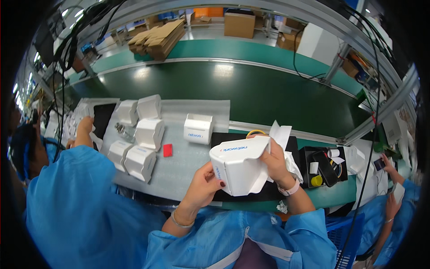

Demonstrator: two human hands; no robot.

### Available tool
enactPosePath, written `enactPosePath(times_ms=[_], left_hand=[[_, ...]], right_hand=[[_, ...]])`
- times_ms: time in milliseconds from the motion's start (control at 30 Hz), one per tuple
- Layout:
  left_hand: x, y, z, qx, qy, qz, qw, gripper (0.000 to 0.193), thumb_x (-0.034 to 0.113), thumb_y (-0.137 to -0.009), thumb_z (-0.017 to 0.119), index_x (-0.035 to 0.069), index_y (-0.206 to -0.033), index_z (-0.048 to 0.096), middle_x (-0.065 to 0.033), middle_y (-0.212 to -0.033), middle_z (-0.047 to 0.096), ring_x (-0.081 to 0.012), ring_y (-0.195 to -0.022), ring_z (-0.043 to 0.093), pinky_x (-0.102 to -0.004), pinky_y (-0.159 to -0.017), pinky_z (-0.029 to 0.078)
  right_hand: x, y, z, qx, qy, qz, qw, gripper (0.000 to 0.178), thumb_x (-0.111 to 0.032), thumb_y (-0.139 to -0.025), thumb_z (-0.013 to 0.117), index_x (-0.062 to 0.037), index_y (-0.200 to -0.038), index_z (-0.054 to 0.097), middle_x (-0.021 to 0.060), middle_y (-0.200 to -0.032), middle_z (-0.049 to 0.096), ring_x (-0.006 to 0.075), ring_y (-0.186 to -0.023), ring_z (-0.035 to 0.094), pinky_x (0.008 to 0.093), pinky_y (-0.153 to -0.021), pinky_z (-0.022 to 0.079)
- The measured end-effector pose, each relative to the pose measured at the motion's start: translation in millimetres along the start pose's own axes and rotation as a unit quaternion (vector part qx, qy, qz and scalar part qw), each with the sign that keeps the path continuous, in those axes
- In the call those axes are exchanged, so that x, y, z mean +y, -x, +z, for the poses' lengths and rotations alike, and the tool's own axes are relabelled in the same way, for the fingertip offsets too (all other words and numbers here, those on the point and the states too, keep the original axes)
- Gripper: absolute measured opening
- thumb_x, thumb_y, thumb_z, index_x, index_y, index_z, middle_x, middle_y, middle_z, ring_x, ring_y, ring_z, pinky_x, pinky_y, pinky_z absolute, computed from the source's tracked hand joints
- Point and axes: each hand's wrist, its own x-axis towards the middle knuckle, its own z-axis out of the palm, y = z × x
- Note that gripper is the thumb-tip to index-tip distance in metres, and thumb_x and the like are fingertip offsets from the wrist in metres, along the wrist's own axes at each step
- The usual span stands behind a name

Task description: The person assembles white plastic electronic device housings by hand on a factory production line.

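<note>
Both my hands hold a white plastic housing with blue lettering and wavy lower edges, raised above the black mat. My left hand pinches its near left corner between thumb and fingers. Its right end is gripped by my right hand, thumb on the near side and the other fingers partly hidden behind. A similar white housing stands alone on the pale foam sheet. Further left on that sheet sit several more white housings, a small red block and a clear bottle with a metal top.
To the right is a black bin holding a yellow cap, a white roll and a black part. Beyond the bench runs a dark green conveyor; flat cardboard lies past it. Co-workers' arms work at both sides. A cable hangs at right.
</note>
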Motion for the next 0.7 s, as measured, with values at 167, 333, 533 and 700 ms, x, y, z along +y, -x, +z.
enactPosePath(times_ms=[167, 333, 533, 700], left_hand=[[-7, -9, 9, 0.011, -0.016, 0.004, 1.0, 0.058, 0.009, -0.077, 0.071, -0.004, -0.127, 0.044, -0.0098, -0.118, 0.057, -0.0161, -0.107, 0.056, -0.0281, -0.091, 0.046], [-26, -29, 29, -0.021, -0.082, -0.051, 0.995, 0.066, 0.015, -0.074, 0.076, -0.005, -0.128, 0.043, -0.0077, -0.117, 0.057, -0.0159, -0.108, 0.055, -0.0296, -0.095, 0.043], [-43, -61, 64, -0.174, -0.13, -0.067, 0.974, 0.068, 0.018, -0.082, 0.07, -0.004, -0.136, 0.034, -0.0213, -0.13, 0.047, -0.0335, -0.12, 0.049, -0.0433, -0.099, 0.043], [-32, -80, 32, -0.052, -0.242, 0.047, 0.968, 0.036, 0.018, -0.093, 0.054, -0.003, -0.12, 0.049, -0.0185, -0.115, 0.058, -0.0307, -0.104, 0.06, -0.0391, -0.088, 0.05]], right_hand=[[-20, 7, -24, -0.007, 0.288, -0.064, 0.956, 0.046, -0.041, -0.09, 0.052, 0.0008, -0.107, 0.05, 0.018, -0.085, 0.063, 0.0265, -0.08, 0.064, 0.0333, -0.072, 0.049], [-50, 47, -68, -0.062, 0.211, 0.078, 0.972, 0.042, -0.032, -0.092, 0.053, 0.0013, -0.117, 0.046, 0.0154, -0.09, 0.061, 0.0233, -0.077, 0.061, 0.0354, -0.072, 0.049], [-69, 141, -167, 0.193, 0.193, 0.059, 0.96, 0.033, -0.02, -0.092, 0.054, -0.003, -0.12, 0.049, 0.0064, -0.096, 0.058, 0.0091, -0.089, 0.056, 0.027, -0.074, 0.047], [-107, 236, -260, 0.589, 0.076, 0.053, 0.803, 0.029, -0.033, -0.094, 0.048, -0.0084, -0.109, 0.051, 0.0023, -0.065, 0.055, 0.0087, -0.039, 0.047, 0.0219, -0.029, 0.031]])
